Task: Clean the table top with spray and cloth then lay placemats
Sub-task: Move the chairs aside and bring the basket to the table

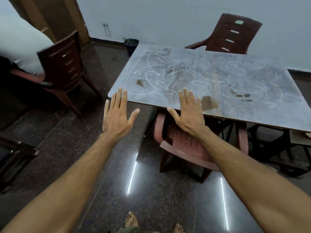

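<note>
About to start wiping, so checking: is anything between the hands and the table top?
Nothing visible: left hand and right hand are open and extended toward the near edge of the table top, which carries only chalk scribbles and brown smears.

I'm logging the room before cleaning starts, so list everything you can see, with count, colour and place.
table: one, grey top with white scribbles and brown stains, centre right
dark chairs: two, dark brown, one left of the table, one behind it
pink chair: one, tucked under the table's near edge
bin: one, dark, on the floor by the far wall
floor: dark, speckled, glossy
wall: pale grey
feet: two, bare, bottom edge
left hand: open, fingers spread, over the table's near corner
right hand: open, flat, over the table's near edge
</note>
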Available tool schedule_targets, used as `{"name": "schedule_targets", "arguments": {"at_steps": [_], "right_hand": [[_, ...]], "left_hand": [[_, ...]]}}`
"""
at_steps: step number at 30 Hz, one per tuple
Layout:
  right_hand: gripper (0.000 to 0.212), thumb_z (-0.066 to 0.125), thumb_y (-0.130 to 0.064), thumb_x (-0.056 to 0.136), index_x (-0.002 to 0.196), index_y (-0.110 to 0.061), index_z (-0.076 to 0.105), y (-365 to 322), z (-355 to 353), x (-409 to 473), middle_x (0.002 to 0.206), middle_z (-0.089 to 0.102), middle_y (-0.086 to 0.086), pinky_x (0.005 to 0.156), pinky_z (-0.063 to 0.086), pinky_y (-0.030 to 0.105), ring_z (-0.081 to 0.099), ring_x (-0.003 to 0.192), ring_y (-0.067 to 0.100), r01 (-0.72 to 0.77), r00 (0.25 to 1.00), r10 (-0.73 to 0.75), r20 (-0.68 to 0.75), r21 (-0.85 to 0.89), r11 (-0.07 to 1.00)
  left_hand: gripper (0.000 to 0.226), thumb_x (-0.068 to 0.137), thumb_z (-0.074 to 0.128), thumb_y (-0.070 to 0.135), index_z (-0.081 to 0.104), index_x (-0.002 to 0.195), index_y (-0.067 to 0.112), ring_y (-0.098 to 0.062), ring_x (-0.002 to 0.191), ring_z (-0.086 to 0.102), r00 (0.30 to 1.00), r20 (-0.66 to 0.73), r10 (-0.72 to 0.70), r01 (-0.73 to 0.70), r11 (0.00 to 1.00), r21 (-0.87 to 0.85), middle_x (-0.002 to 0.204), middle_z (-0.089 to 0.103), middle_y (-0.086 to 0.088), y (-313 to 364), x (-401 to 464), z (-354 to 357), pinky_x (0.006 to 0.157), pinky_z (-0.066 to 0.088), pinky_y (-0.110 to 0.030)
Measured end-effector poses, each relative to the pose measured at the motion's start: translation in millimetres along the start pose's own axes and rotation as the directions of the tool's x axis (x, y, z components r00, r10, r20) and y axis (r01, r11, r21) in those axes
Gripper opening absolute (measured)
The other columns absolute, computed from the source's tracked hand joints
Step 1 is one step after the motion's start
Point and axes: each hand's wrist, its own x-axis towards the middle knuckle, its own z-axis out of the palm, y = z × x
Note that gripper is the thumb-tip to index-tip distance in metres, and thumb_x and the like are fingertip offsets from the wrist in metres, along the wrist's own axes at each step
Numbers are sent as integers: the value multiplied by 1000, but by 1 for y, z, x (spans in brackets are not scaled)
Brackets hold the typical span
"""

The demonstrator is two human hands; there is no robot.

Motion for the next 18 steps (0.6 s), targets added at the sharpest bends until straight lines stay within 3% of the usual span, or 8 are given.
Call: {"name": "schedule_targets", "arguments": {"at_steps": [10,18], "right_hand": [[82,27,-65,98,159,-14,7,-123,29,79,167,-3,6,122,-8,47,-7,153,22,24,996,-25,-83,-17,1000],[82,28,-66,97,159,-16,8,-178,47,127,167,-4,5,123,-5,49,-7,154,22,9,994,-11,-110,-25,1000]], "left_hand": [[85,94,25,68,2,159,18,-18,154,-2,998,-24,63,-62,998,11,167,-3,1,-106,57,-42,123,1,-44],[83,98,31,65,1,159,18,-18,154,-3,996,-35,78,-78,997,14,167,-3,2,-167,89,-54,124,0,-43]]}}
